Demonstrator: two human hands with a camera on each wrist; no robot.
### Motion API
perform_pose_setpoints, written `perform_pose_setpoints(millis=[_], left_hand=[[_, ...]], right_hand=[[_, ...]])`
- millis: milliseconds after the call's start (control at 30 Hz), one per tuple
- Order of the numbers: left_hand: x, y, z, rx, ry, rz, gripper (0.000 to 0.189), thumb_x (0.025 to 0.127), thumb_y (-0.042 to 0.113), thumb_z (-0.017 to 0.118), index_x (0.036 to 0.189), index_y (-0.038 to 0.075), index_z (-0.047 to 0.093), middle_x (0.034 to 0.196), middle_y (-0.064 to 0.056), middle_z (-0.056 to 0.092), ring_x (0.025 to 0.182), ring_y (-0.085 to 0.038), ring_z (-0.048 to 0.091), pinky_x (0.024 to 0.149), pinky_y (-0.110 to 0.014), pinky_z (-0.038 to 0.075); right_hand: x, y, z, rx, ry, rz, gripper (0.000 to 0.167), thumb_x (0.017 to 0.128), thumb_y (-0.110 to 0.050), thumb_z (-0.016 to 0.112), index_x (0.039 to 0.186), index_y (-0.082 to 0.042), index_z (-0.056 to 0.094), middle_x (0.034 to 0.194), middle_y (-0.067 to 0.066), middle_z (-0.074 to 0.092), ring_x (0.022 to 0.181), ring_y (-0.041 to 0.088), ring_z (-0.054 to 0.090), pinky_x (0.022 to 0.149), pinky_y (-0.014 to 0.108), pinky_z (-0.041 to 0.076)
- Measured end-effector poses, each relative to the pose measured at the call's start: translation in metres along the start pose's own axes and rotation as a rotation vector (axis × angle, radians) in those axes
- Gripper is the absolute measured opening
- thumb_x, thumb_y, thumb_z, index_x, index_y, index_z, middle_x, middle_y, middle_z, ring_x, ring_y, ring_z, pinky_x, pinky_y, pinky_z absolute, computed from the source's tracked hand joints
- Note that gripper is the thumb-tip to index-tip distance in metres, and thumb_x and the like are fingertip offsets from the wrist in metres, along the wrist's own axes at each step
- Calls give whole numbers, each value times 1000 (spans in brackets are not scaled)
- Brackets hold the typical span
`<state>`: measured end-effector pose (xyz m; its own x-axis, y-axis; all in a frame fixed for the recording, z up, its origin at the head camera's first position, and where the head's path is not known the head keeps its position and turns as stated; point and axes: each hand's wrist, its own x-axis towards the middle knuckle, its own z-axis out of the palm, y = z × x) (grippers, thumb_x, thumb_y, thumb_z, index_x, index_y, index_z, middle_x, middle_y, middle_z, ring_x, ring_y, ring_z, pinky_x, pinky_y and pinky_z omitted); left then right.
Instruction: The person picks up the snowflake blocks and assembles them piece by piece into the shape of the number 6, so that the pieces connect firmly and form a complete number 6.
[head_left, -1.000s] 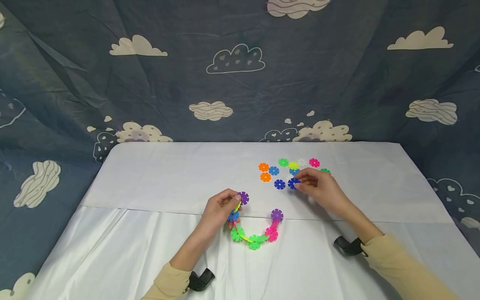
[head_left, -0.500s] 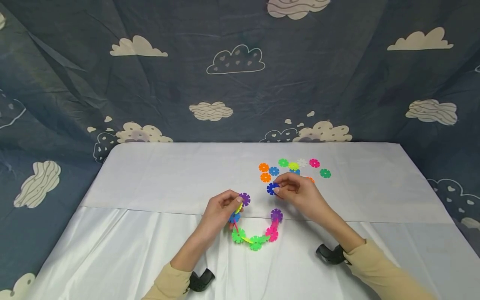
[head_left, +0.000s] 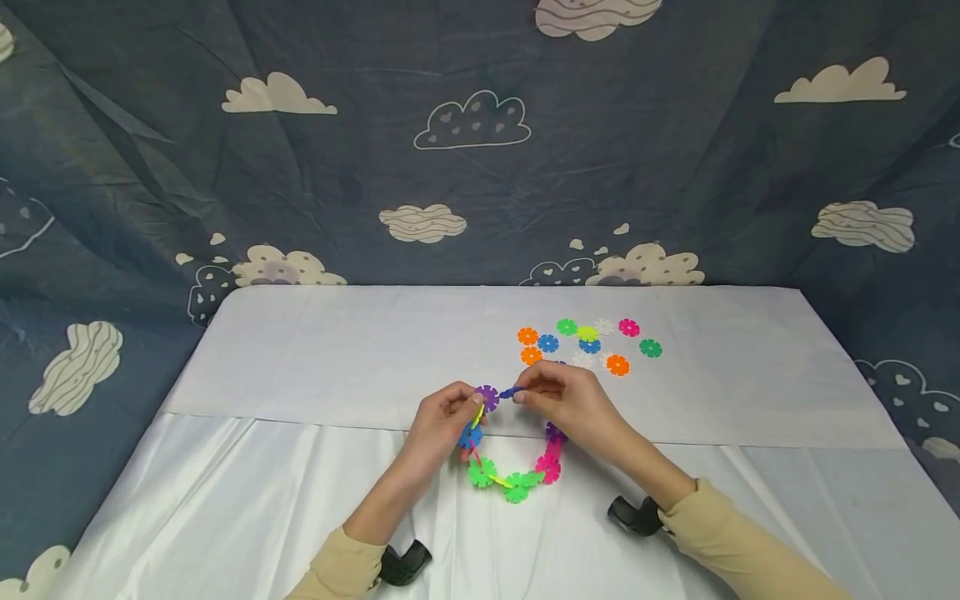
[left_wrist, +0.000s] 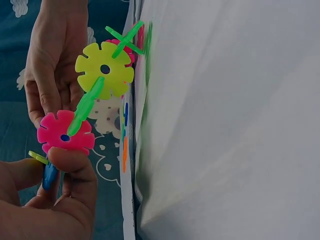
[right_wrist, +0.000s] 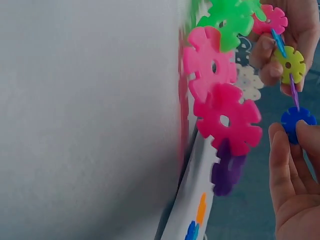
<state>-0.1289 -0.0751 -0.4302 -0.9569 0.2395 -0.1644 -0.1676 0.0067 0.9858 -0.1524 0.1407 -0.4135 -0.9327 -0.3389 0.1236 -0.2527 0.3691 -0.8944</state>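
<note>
Lower purple disc (head_left: 552,432) partly hidden in the head view.

Head view: above disc chain (head_left: 516,488), well back, facing forward-down. Wrist views: near, facing chain, sharing it.

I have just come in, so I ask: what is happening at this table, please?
A person's left hand holds a chain of coloured discs near the purple disc at one end. Their right hand holds a dark blue disc up to it; I cannot tell whether the two are joined. Loose discs lie farther back on the white cloth.
</note>
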Motion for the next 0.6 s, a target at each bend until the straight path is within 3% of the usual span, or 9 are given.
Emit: perform_pose_setpoints(millis=[200, 400, 600], left_hand=[[0, 0, 2, -40, 3, 2, 23, 101, 20, 57, 98, -2, 60, 91, -23, 64, 49, -12, 45, 45, -21, 40], [1, -1, 3, -58, 35, 3, 19, 101, 14, 56, 94, -3, 59, 89, -23, 65, 48, -12, 45, 43, -21, 40], [1, -2, 4, -109, 11, -38, 19, 102, 18, 54, 94, 1, 56, 85, -16, 64, 52, -12, 48, 44, -23, 43]], right_hand=[[2, -1, 5, 36, -13, -41, 15, 84, 1, 75, 92, -10, 71, 91, 1, 69, 87, 24, 70, 78, 28, 56], [7, -2, 6, -59, -31, -147, 19, 82, 8, 75, 90, -9, 73, 92, -4, 70, 90, 13, 67, 83, 29, 55], [12, -2, 7, -69, -55, -124, 17, 84, 0, 76, 94, -13, 75, 92, -8, 70, 89, 9, 67, 83, 26, 54]])
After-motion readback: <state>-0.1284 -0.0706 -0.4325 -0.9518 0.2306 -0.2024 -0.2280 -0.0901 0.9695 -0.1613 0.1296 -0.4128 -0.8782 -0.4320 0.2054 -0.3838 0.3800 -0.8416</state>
